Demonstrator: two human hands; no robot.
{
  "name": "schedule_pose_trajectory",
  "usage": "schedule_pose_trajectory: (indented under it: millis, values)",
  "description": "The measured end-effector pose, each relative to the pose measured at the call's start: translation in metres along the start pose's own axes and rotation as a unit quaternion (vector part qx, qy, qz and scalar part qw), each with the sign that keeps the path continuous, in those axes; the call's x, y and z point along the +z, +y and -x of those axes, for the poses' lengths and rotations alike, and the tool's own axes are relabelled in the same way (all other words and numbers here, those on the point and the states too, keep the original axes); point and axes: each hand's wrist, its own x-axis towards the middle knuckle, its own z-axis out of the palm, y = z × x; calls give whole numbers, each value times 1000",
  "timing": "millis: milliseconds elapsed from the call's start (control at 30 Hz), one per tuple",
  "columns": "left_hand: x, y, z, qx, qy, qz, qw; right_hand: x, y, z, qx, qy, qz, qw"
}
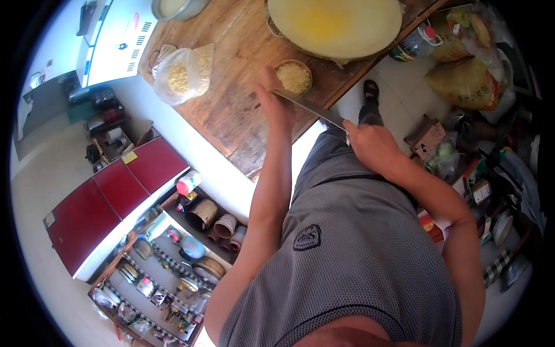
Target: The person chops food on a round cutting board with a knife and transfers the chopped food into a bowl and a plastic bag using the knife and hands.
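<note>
My right hand (373, 144) is closed around the handle end of a long-bladed knife (315, 110), held near the table's front edge. The blade points left toward my left hand (276, 99), which is raised at its tip with the thumb and fingers apart. Whether the left hand touches the blade is hard to tell. Just beyond the blade tip sits a small round bowl (306, 67) of pale yellow shredded or crumbly food (292, 77). Farther off lies a large round pale disc (341, 29), yellow at its middle.
The wooden table (231, 110) also bears a clear plastic bag (178, 75) of yellow bits and a pale basin (179, 7). Sacks (462, 84) and a large bottle (413, 46) stand on the right. A cluttered shelf (167, 272) and red-fronted cabinet (118, 196) are at left.
</note>
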Motion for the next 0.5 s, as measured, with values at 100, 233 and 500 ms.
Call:
schedule_pose_trajectory:
  millis: [100,233,500]
  values:
    - [-12,0,13,-12,-40,-2,999,4,2,-6,-9,5,-1,1000]
    - [-4,5,41,-32,-70,5,997,7,6,-15,-9,5,0,1000]
    - [-34,19,59,-35,-36,-87,995,-16,12,-14,13,10,14,1000]
